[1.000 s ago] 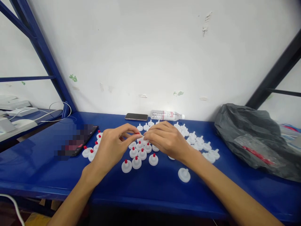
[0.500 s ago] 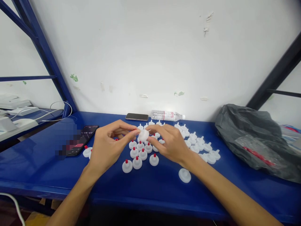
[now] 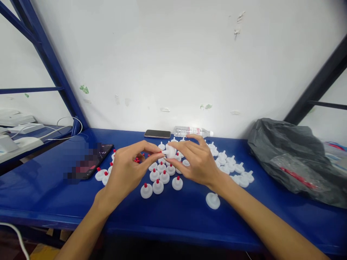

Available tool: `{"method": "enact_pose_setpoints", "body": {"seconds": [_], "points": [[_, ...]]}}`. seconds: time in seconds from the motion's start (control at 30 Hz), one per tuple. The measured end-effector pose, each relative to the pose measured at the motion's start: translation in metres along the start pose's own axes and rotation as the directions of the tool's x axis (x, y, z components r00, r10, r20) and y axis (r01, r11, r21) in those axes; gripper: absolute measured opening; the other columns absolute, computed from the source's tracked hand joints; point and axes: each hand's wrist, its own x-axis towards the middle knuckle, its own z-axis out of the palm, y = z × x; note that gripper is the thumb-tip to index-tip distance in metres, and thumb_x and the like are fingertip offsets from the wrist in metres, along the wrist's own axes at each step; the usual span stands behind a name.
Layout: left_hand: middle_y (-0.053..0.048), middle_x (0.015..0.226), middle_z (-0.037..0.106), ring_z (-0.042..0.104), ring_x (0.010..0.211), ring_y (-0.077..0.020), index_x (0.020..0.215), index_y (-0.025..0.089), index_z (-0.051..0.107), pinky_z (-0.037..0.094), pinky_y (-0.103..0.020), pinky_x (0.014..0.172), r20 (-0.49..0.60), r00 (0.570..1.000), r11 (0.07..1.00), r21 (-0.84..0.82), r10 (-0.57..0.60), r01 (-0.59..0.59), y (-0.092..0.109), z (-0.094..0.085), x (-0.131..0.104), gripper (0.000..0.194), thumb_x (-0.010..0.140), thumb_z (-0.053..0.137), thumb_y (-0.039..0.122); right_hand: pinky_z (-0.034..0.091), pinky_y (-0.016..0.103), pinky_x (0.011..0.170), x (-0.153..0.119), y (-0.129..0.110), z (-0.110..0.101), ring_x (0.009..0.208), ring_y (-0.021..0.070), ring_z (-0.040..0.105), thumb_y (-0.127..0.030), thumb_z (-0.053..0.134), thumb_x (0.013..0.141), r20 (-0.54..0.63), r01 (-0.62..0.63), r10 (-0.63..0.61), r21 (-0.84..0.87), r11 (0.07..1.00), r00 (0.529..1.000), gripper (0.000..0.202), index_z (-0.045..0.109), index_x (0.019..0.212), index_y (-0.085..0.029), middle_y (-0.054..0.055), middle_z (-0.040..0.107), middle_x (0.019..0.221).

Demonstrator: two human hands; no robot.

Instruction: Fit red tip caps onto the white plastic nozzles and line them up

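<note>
Above the middle of the blue table (image 3: 173, 216), my right hand (image 3: 199, 162) grips a white spouted lid (image 3: 170, 151) by its round base, spout pointing left. Between the thumb and forefinger of my left hand (image 3: 126, 164) is a small red tip cap (image 3: 159, 152), at the end of that spout; how far it sits on is unclear. Several white lids with red tips (image 3: 154, 175) stand below and between the hands. Loose red caps (image 3: 139, 157) show behind my left fingers. White lids with bare spouts (image 3: 230, 165) cluster to the right, and one lid (image 3: 213, 201) lies apart nearer me.
A phone with a timer (image 3: 99, 159) lies left, another phone (image 3: 157, 134) at the back beside a lying clear bottle (image 3: 192, 131). A black plastic bag (image 3: 282, 155), with a clear bag of red pieces (image 3: 298, 177) on it, is at right. Blue rack posts (image 3: 54, 65) frame the table.
The white lid has turned so its spout points left, and it sits slightly farther right. My right hand has shifted its grip, one finger now raised. The left hand stays at the spout.
</note>
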Motion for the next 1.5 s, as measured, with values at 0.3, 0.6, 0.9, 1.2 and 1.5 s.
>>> {"method": "enact_pose_setpoints", "body": {"seconds": [0.3, 0.6, 0.9, 1.2, 1.5], "points": [[0.004, 0.086, 0.073, 0.064, 0.073, -0.0108, 0.098, 0.021, 0.069, 0.046, -0.023, 0.069, 0.194, 0.977, 0.974, 0.188, 0.091, -0.128, -0.017, 0.002, 0.002, 0.015, 0.101, 0.062, 0.033, 0.046, 0.044, 0.106, -0.002, 0.005, -0.003, 0.084, 0.0173, 0.074, -0.033, 0.066, 0.1, 0.038, 0.058, -0.057, -0.016, 0.998, 0.998, 0.031, 0.065, 0.123, -0.012, 0.006, 0.08, 0.095], [0.005, 0.071, 0.065, 0.056, 0.062, -0.0098, 0.083, 0.02, 0.059, 0.039, -0.024, 0.064, 0.368, 0.929, 0.992, 0.103, 0.028, -0.07, -0.009, -0.004, 0.002, 0.033, 0.109, 0.044, 0.034, 0.047, 0.044, 0.105, 0.0, 0.0, -0.005, 0.076, 0.0165, 0.071, -0.033, 0.065, 0.101, 0.033, 0.126, -0.124, -0.053, 0.991, 0.992, 0.033, 0.065, 0.123, -0.009, 0.004, 0.079, 0.09], [0.006, 0.062, 0.063, 0.059, 0.056, -0.01, 0.077, 0.022, 0.05, 0.041, -0.024, 0.062, 0.445, 0.893, 0.998, 0.019, -0.06, 0.057, 0.0, -0.003, -0.001, 0.039, 0.11, 0.036, 0.036, 0.049, 0.041, 0.101, 0.003, -0.001, -0.009, 0.073, 0.0142, 0.07, -0.022, 0.064, 0.101, 0.005, 0.22, -0.222, -0.152, 0.964, 0.975, 0.027, 0.063, 0.124, -0.007, 0.004, 0.08, 0.089], [0.005, 0.06, 0.06, 0.061, 0.056, -0.0123, 0.075, 0.023, 0.043, 0.043, -0.025, 0.06, 0.441, 0.891, 0.994, 0.038, -0.112, 0.107, 0.0, 0.004, -0.001, 0.041, 0.11, 0.032, 0.041, 0.047, 0.043, 0.108, 0.0, -0.002, -0.009, 0.072, 0.0167, 0.07, -0.025, 0.061, 0.102, 0.056, 0.22, -0.215, -0.119, 0.968, 0.975, 0.025, 0.064, 0.118, -0.006, 0.003, 0.075, 0.076], [0.009, 0.055, 0.053, 0.062, 0.05, -0.0098, 0.075, 0.024, 0.038, 0.041, -0.023, 0.051, 0.509, 0.852, 0.979, -0.079, -0.123, 0.189, -0.006, 0.002, -0.001, 0.034, 0.109, 0.033, 0.031, 0.051, 0.045, 0.105, 0.002, -0.006, -0.008, 0.071, 0.0168, 0.069, -0.024, 0.054, 0.105, 0.076, 0.248, -0.238, -0.17, 0.954, 0.968, 0.023, 0.063, 0.118, -0.007, 0.004, 0.075, 0.079]]}}
